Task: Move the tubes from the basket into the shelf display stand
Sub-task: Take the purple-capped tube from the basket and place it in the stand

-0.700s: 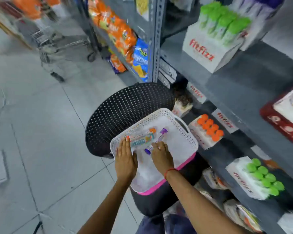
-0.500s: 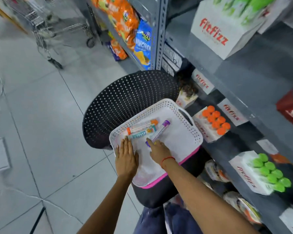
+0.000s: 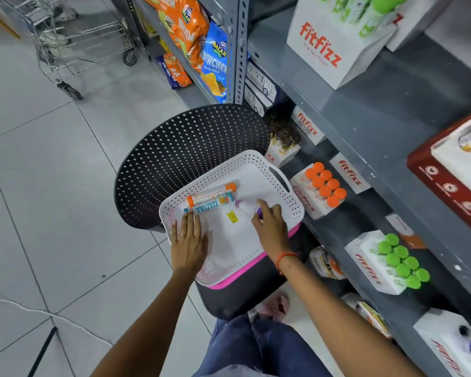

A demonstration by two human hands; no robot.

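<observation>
The purple-capped tube (image 3: 245, 206) is motion-blurred and half under the right hand (image 3: 269, 227), so you can't really tell how the fingers (image 3: 264, 206) grip it. The small yellow label (image 3: 232, 216) in the basket (image 3: 259, 161) is too tiny to read. The shopping cart (image 3: 74, 39) and top green-capped tubes (image 3: 370, 9) get cut off by the frame edge.
</observation>
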